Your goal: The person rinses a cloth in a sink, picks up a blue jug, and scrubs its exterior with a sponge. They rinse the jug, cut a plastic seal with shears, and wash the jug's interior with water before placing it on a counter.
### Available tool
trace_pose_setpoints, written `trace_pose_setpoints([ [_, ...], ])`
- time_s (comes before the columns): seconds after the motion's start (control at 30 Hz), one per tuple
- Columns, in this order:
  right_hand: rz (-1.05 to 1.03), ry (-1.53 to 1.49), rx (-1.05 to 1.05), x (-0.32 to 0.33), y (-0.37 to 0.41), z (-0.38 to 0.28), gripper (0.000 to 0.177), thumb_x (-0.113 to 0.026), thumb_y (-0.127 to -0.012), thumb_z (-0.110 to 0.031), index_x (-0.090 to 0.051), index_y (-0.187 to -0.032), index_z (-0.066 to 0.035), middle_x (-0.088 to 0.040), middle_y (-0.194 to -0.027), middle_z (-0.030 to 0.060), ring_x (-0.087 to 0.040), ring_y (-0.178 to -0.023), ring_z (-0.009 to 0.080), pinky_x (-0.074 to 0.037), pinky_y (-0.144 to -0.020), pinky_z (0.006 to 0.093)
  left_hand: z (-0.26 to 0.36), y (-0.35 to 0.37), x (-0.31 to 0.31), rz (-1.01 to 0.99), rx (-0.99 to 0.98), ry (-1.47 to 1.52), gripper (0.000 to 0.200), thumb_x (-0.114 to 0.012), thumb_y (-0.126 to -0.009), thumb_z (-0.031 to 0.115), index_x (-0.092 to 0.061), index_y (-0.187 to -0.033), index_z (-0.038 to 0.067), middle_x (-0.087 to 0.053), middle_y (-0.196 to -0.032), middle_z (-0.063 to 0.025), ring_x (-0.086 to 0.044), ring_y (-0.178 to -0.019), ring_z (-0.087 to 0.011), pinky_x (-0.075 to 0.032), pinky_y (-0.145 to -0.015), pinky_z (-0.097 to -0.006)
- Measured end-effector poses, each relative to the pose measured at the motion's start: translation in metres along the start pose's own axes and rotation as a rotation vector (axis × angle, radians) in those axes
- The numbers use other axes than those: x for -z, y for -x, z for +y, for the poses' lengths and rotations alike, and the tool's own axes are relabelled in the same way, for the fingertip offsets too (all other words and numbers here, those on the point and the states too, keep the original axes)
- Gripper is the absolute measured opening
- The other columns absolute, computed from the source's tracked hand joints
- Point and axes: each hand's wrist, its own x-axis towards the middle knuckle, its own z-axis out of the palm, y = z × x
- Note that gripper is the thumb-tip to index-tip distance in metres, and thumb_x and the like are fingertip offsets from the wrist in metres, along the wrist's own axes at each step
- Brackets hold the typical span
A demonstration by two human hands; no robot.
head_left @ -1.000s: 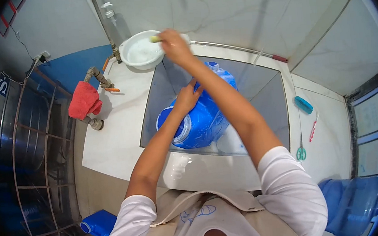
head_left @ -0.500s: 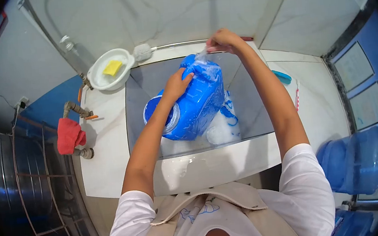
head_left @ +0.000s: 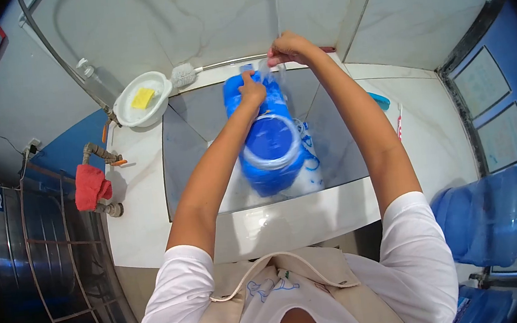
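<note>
A blue plastic water jug [head_left: 272,172] stands soapy in the grey sink [head_left: 195,114], its wide round cap facing me. My left hand [head_left: 252,92] is closed on the jug's handle area at the far end. Just beyond, above the sink's back edge, my right hand [head_left: 290,49] has its fingers pinched around a clear, hose-like piece [head_left: 266,68] that hangs by the jug's far end. Suds and a thin blue strap-like thing [head_left: 310,150] lie on the sink floor to the jug's right.
On the counter's back left sits a white basin [head_left: 161,83] with a yellow sponge [head_left: 143,98]. A long-handled brush [head_left: 184,74] lies along the back ledge. Left are a pipe and a red cloth [head_left: 91,186]; right, a teal brush [head_left: 380,100] and large blue bottles [head_left: 485,217].
The jug has turned from lying slanted to pointing its cap toward me. My left hand moved with it toward the far end; my right hand shifted slightly left and back.
</note>
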Motion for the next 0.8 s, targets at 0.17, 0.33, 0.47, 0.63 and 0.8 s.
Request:
trace_pose_setpoints([
  [0.17,-0.007,-0.011,0.016,-0.003,-0.003,-0.004,0.011,-0.048,-0.076,0.002,-0.058,-0.075,0.005,-0.057,-0.065,0.0096,-0.059,-0.056,0.0176,-0.055,-0.059,0.0265,0.034,0.046,0.029,0.109,-0.401,-1.116,0.044,-0.046,-0.084,0.044,-0.058,-0.097,0.004,-0.053,-0.109,-0.025,-0.051,-0.101,-0.0406,-0.037,-0.083,-0.0518],
  [0.33,0.022,0.043,0.008,-0.004,-0.008,-0.003,0.011,-0.047,-0.075,0.002,-0.058,-0.074,0.005,-0.057,-0.064,0.0095,-0.06,-0.057,0.0169,-0.054,-0.059,0.0252,0.029,0.048,0.048,-0.004,-0.572,-1.079,0.049,-0.05,-0.081,0.048,-0.062,-0.091,0.002,-0.06,-0.092,-0.0248,-0.058,-0.086,-0.0392,-0.044,-0.073,-0.047],
  [0.47,-0.029,0.067,0.0,-0.003,-0.001,-0.008,0.011,-0.048,-0.074,0.003,-0.057,-0.078,0.008,-0.059,-0.069,0.0132,-0.062,-0.062,0.0191,-0.055,-0.06,0.0253,-0.004,0.042,0.071,-0.214,-0.469,-0.793,0.047,-0.06,-0.077,0.042,-0.06,-0.093,-0.002,-0.062,-0.078,-0.022,-0.061,-0.075,-0.0331,-0.046,-0.069,-0.043],
  [0.63,-0.088,0.004,0.009,0.0,0.01,-0.015,0.016,-0.048,-0.076,0.0,-0.054,-0.085,0.012,-0.06,-0.079,0.0192,-0.064,-0.068,0.0236,-0.056,-0.065,0.0266,-0.015,0.081,0.089,-0.08,-0.189,-0.532,0.041,-0.061,-0.078,0.03,-0.054,-0.092,-0.008,-0.059,-0.066,-0.0179,-0.06,-0.057,-0.0271,-0.047,-0.052,-0.0389],
  [0.8,-0.061,0.13,0.007,0.008,0.003,-0.012,0.018,-0.047,-0.077,-0.003,-0.056,-0.086,0.01,-0.061,-0.075,0.0173,-0.064,-0.066,0.0237,-0.055,-0.065,0.0275,-0.023,0.103,0.095,0.0,0.009,-0.28,0.036,-0.061,-0.079,0.025,-0.05,-0.086,-0.008,-0.055,-0.057,-0.0129,-0.055,-0.043,-0.021,-0.042,-0.038,-0.0335],
])
